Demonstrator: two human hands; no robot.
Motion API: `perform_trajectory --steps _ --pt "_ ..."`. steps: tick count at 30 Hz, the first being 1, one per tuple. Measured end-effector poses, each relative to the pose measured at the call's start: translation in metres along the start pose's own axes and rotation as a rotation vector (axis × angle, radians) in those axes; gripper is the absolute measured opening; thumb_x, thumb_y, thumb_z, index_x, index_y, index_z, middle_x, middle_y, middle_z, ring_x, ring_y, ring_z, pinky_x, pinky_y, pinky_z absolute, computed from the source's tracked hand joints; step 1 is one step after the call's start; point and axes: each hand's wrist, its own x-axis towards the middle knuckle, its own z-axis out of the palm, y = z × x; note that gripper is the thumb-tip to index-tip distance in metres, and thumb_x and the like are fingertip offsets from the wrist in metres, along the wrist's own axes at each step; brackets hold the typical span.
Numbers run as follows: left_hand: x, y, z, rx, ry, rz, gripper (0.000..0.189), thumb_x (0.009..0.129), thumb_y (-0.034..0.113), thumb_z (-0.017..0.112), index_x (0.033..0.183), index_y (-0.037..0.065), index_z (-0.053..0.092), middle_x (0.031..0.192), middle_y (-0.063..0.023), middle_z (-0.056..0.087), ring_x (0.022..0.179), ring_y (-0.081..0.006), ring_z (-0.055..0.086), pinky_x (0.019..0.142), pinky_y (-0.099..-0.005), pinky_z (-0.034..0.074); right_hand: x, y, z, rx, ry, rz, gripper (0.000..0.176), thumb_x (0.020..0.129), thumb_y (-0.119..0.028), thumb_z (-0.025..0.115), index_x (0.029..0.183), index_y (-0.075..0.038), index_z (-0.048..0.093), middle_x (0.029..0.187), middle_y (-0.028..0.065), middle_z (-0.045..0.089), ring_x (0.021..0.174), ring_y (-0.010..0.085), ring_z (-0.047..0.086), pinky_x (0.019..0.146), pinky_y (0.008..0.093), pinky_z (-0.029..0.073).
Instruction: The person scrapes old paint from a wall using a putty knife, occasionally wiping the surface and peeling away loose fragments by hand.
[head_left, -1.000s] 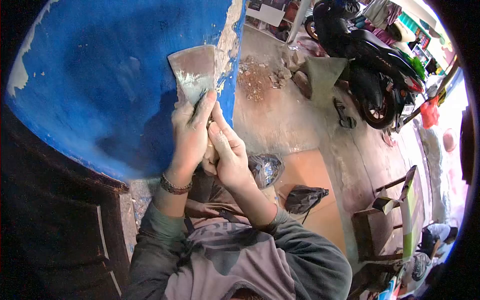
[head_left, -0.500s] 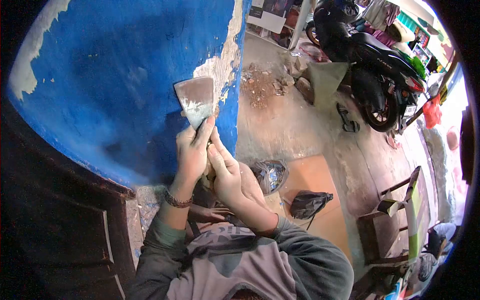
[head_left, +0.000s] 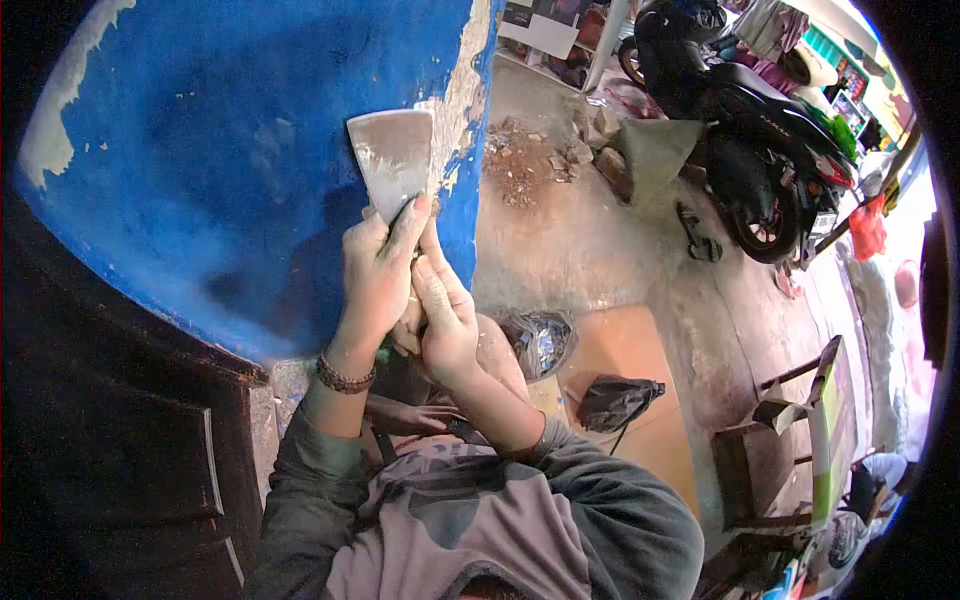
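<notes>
A scraper [head_left: 393,155] with a broad, pale-smeared metal blade points upward against the blue painted wall [head_left: 250,160]. The blade's edge lies beside a strip of bare, peeled plaster [head_left: 460,110] near the wall's right edge. My left hand [head_left: 378,275] is closed around the scraper just below the blade, its thumb along the blade's base. Lower on the same tool, my right hand [head_left: 446,315] is wrapped round the handle, which the fingers mostly hide. Both hands are close together in front of the wall.
Rubble and crumbs [head_left: 520,165] lie on the floor right of the wall. Near my knees are an open plastic bag [head_left: 540,345] and a black bag [head_left: 620,402] on orange tiles. A motorcycle [head_left: 765,150] stands at upper right; dark wooden panelling [head_left: 120,450] is at lower left.
Both hands and the scraper have moved up along the wall, so the blade now sits higher beside the peeled strip. The grip looks the same.
</notes>
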Motion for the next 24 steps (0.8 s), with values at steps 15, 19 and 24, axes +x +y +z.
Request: perform_trajectory --steps 15,19,24 --pt "0.016 0.013 -0.005 0.116 -0.053 0.007 0.031 0.091 0.024 0.058 0.087 -0.005 0.066 0.069 -0.0111 0.065 0.06 -0.0097 0.055 0.055 -0.0288 0.043 0.015 0.005 0.007 0.009 0.029 -0.038 0.049 0.101 -0.017 0.036 0.145 -0.002 0.022 0.056 -0.0065 0.041 0.041 0.0025 0.032 0.039 0.0188 0.028" --pt "0.012 0.006 0.001 0.062 -0.033 0.048 0.031 0.091 0.025 0.058 0.084 -0.004 0.066 0.065 -0.0107 0.063 0.059 -0.0085 0.053 0.053 -0.0293 0.042 0.011 0.007 0.0 -0.07 0.033 -0.048 0.048 0.101 -0.018 0.037 0.144 -0.002 0.023 0.058 -0.0073 0.041 0.042 0.0015 0.032 0.039 0.0179 0.027" --pt "0.025 0.016 0.009 0.026 -0.06 0.066 0.03 0.091 0.023 0.059 0.079 -0.005 0.063 0.061 -0.01 0.059 0.055 -0.0077 0.048 0.049 -0.0288 0.039 0.021 -0.023 0.012 -0.212 0.051 -0.053 0.049 0.1 -0.02 0.039 0.144 -0.003 0.026 0.056 -0.006 0.041 0.041 0.0017 0.032 0.037 0.0183 0.027"
